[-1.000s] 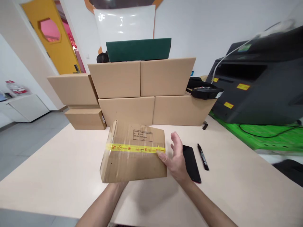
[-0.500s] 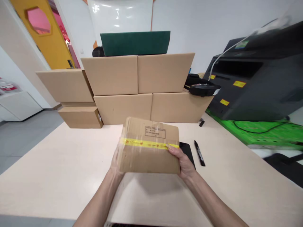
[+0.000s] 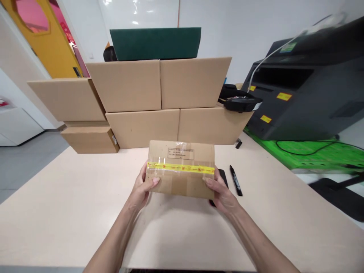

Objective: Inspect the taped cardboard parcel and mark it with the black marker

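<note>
Both hands on the small cardboard box (image 3: 181, 168), held just above the beige table (image 3: 57, 212) near its middle, in front of me. My left hand (image 3: 142, 189) clamps the left end, thumb on the front face and the other fingers hidden behind; my right hand (image 3: 223, 193) clamps the right end the same way, so the box is pinched between the two palms and stays level, printed face tilted toward the camera, I'd judge so the label can be read. Box is plain brown corrugated card, rectangular, fairly flat, with a yellow tape band (image 3: 181, 167) with red marks running across the seam and a small black-outlined label (image 3: 181, 153) above it; clear tape gives a faint shine. Behind my right hand a black phone (image 3: 223, 175) lies flat on the table, mostly hidden, and a black marker (image 3: 236, 180) lies just beside it, capped, well clear of the box. Further back, a stack of bigger cardboard boxes (image 3: 159, 102) sits in two rows like a wall, matte and smooth, with a dark green box (image 3: 155, 43) on top. To the right a big dark grey printer (image 3: 307, 98) stands on a bright green mat (image 3: 307, 155). A black tape dispenser (image 3: 238, 101) rests at the edge of the stack.
</note>
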A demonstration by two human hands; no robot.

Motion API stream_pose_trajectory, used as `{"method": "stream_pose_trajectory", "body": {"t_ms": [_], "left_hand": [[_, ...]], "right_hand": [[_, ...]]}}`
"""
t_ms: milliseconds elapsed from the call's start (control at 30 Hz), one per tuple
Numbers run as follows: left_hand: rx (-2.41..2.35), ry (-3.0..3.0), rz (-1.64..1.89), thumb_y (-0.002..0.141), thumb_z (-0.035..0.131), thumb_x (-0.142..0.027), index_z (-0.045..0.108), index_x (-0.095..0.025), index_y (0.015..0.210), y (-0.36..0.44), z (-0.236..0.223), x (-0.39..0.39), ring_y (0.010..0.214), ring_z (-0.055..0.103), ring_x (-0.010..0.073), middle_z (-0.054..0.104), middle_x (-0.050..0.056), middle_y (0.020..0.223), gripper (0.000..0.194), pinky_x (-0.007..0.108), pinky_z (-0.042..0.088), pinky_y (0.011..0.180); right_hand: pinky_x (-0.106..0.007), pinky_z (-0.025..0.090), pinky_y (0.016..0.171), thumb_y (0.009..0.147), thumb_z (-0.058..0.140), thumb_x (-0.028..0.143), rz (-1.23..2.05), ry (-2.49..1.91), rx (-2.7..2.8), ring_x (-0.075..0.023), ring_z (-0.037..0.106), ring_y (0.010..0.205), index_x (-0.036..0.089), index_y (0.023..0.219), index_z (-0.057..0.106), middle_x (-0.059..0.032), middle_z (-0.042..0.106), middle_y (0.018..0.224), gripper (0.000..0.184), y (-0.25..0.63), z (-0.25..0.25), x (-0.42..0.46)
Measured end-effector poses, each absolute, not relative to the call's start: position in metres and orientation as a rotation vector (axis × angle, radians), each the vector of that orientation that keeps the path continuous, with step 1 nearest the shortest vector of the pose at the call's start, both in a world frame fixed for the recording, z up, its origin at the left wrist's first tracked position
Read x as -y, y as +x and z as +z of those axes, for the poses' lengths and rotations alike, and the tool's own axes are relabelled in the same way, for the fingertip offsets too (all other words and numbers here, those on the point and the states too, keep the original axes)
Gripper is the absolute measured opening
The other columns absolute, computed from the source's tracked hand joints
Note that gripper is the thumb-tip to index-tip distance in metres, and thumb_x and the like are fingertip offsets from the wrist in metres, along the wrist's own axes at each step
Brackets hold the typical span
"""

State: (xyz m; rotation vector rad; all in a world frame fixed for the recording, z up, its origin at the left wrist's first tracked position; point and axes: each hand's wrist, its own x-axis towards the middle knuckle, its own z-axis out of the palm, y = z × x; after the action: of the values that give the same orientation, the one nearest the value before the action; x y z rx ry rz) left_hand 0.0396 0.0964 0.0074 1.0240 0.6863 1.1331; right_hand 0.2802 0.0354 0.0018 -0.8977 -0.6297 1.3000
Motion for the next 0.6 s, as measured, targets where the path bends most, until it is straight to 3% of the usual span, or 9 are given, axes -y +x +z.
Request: {"method": "stream_pose_trajectory", "body": {"t_ms": [133, 267, 433, 600], "left_hand": [[-0.685, 1.013, 1.147, 0.065, 0.09, -0.033, 0.047, -0.021, 0.15, 0.036, 0.007, -0.098, 0.127, 0.062, 0.0374, 0.067, 0.015, 0.137, 0.097, 0.043, 0.05, 0.104], [-0.613, 0.979, 1.082, 0.066, 0.09, -0.039, 0.047, -0.024, 0.15, 0.031, 0.006, -0.099, 0.126, 0.063, 0.0375, 0.066, 0.014, 0.139, 0.095, 0.045, 0.049, 0.107], [-0.595, 0.925, 1.079, 0.073, 0.085, -0.042, 0.053, -0.02, 0.145, 0.027, 0.007, -0.1, 0.113, 0.071, 0.0376, 0.074, 0.015, 0.124, 0.082, 0.048, 0.054, 0.101], [-0.608, 0.984, 1.138, 0.073, 0.083, -0.042, 0.055, -0.016, 0.143, 0.025, 0.005, -0.096, 0.108, 0.072, 0.0381, 0.076, 0.016, 0.118, 0.08, 0.048, 0.057, 0.096]], "right_hand": [[-0.037, 0.055, 0.095, 0.055, 0.091, 0.025, 1.305, -0.945, 0.689, -0.0265, 0.069, 0.108, 0.035, 0.136, 0.055, -0.0009, 0.074, 0.117, 0.089, 0.28, 0.004, -0.032], [-0.044, 0.056, 0.094, 0.054, 0.089, 0.026, 1.29, -0.916, 0.757, -0.0295, 0.069, 0.108, 0.036, 0.139, 0.05, -0.0027, 0.072, 0.12, 0.095, 0.283, 0.001, -0.03], [-0.054, 0.045, 0.11, 0.055, 0.092, 0.032, 1.28, -0.91, 0.936, -0.0357, 0.053, 0.136, 0.035, 0.153, 0.035, -0.0089, 0.057, 0.147, 0.114, 0.288, -0.014, -0.024], [-0.058, 0.035, 0.116, 0.065, 0.09, 0.043, 1.275, -0.93, 1.083, -0.0358, 0.039, 0.147, 0.035, 0.157, 0.024, -0.0118, 0.041, 0.16, 0.114, 0.293, -0.001, -0.022]]}}
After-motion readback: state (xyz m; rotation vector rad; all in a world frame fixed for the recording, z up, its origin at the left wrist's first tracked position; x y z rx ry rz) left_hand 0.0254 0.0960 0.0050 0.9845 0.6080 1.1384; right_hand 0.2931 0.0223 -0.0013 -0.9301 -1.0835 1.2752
